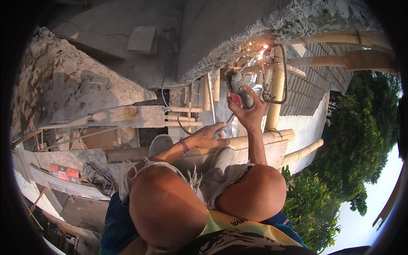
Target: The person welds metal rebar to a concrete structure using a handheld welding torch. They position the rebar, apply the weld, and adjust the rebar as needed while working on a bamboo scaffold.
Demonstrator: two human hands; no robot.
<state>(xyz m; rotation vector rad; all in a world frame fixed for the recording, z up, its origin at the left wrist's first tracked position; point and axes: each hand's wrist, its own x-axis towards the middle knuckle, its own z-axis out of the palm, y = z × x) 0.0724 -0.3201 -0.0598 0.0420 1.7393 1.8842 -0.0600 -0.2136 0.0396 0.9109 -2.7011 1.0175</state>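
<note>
Beside bamboo pole (pixel 276 85) and concrete (pixel 216 46), right hand (pixel 251 113) grips grinder (pixel 245 97), left hand (pixel 207 137) a cord (pixel 230 120).

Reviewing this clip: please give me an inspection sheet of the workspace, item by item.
Surface: rough grey concrete edge; bright orange sparks at its underside.
Job's things: red-and-grey handheld power tool; bent dark metal rod to its right.
Clutter: red rectangular box, lower left; pale grey block, upper left.
Hands: right hand grips the tool; left hand is below it, hold unclear.
Cables: thin grey cable curves down toward the left hand.
Surroundings: yellowish bamboo pole, grey ridged roof, leafy green trees.
</note>
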